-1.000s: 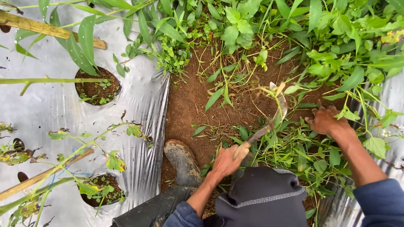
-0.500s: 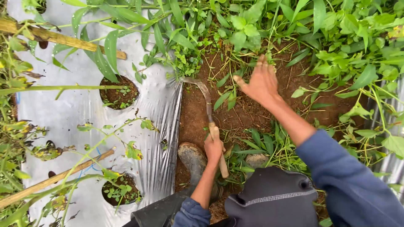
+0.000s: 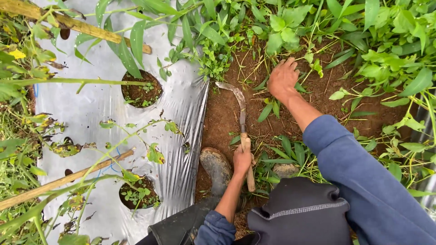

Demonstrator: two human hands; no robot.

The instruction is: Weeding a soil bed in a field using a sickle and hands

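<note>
On bare soil: left hand (image 3: 242, 159) grips sickle (image 3: 239, 119) handle, blade ahead; right hand (image 3: 282, 78), fingers spread, presses weeds (image 3: 290, 27) beyond.

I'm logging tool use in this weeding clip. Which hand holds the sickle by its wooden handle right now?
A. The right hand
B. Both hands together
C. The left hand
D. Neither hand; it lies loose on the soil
C: the left hand is closed around the wooden handle of the sickle, while the right hand reaches forward into the weeds, away from the tool.
</note>
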